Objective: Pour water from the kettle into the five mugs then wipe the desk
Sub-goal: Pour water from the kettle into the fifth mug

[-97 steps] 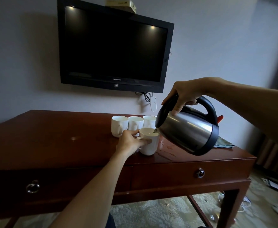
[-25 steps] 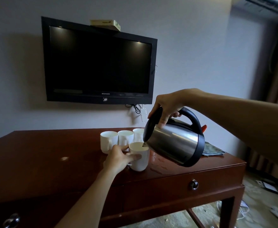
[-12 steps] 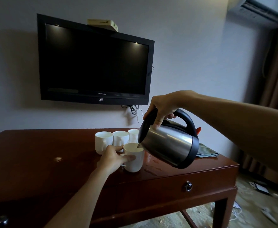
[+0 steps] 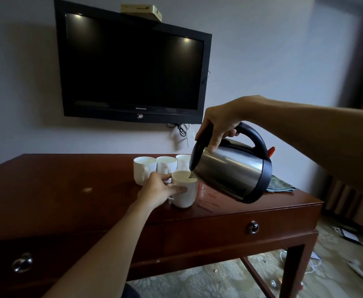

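My right hand (image 4: 221,122) grips the black handle of a steel kettle (image 4: 232,173), tilted with its spout over a white mug (image 4: 186,193) near the desk's front. My left hand (image 4: 158,189) holds that mug by its side. Behind it three more white mugs stand in a row: one on the left (image 4: 143,168), one in the middle (image 4: 166,167) and one (image 4: 182,162) partly hidden by the kettle. A grey-green cloth (image 4: 279,184) lies on the dark red wooden desk (image 4: 69,190), behind the kettle at the right. Any further mug is hidden.
A black television (image 4: 131,65) hangs on the wall above the desk, a small box (image 4: 142,10) on top of it and cables (image 4: 180,130) below. Wet streaks shine on the desk (image 4: 208,201) right of the held mug. Cables and small items litter the floor (image 4: 352,265) at the right.
The view has shifted slightly; kettle, held mug and both hands keep the same pose, with the spout still over the mug.
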The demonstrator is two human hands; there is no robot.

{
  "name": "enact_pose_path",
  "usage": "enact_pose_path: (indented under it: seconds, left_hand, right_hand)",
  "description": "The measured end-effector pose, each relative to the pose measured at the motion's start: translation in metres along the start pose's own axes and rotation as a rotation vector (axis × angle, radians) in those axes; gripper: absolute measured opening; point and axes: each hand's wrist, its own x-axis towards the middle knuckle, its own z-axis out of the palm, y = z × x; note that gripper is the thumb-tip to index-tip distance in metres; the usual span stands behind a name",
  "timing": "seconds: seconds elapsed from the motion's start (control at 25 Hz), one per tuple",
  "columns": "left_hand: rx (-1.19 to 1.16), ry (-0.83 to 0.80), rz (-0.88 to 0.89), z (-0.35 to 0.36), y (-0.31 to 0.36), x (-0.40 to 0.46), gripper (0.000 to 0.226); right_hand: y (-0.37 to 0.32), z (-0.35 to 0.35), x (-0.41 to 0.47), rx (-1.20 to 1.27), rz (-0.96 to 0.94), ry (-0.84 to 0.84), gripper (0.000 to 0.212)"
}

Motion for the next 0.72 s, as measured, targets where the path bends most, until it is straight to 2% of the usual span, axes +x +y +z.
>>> enact_pose_path:
  seconds: [0.08, 0.16, 0.32, 0.4, 0.52, 0.56, 0.68, 0.72]
  left_hand:
    - [-0.026, 0.011, 0.012, 0.0, -0.003, 0.002, 0.107]
    - [-0.038, 0.001, 0.019, 0.0, -0.008, 0.007, 0.12]
    - [-0.016, -0.022, -0.024, -0.003, -0.003, 0.002, 0.079]
    - [-0.033, -0.017, -0.032, -0.004, -0.002, 0.001, 0.075]
    - [-0.033, -0.027, -0.029, -0.002, -0.003, 0.001, 0.058]
    - [-0.033, -0.023, -0.022, -0.001, -0.005, 0.001, 0.061]
    - [-0.063, 0.012, 0.01, 0.001, -0.014, 0.008, 0.112]
    - [-0.065, 0.011, 0.015, 0.001, -0.017, 0.01, 0.12]
  right_hand:
    - [0.001, 0.0, 0.001, 0.003, -0.001, -0.006, 0.058]
    - [0.002, 0.0, 0.001, 0.005, -0.002, 0.0, 0.058]
    - [0.005, 0.0, 0.002, 0.008, -0.023, 0.0, 0.057]
    - [0.007, 0.0, 0.005, 0.005, -0.029, -0.001, 0.058]
    - [0.008, -0.001, 0.007, 0.006, -0.026, -0.008, 0.058]
    - [0.008, -0.001, 0.008, 0.002, -0.027, -0.015, 0.058]
    - [0.003, -0.003, 0.01, -0.025, -0.026, -0.029, 0.058]
    - [0.001, -0.003, 0.01, -0.031, -0.025, -0.034, 0.059]
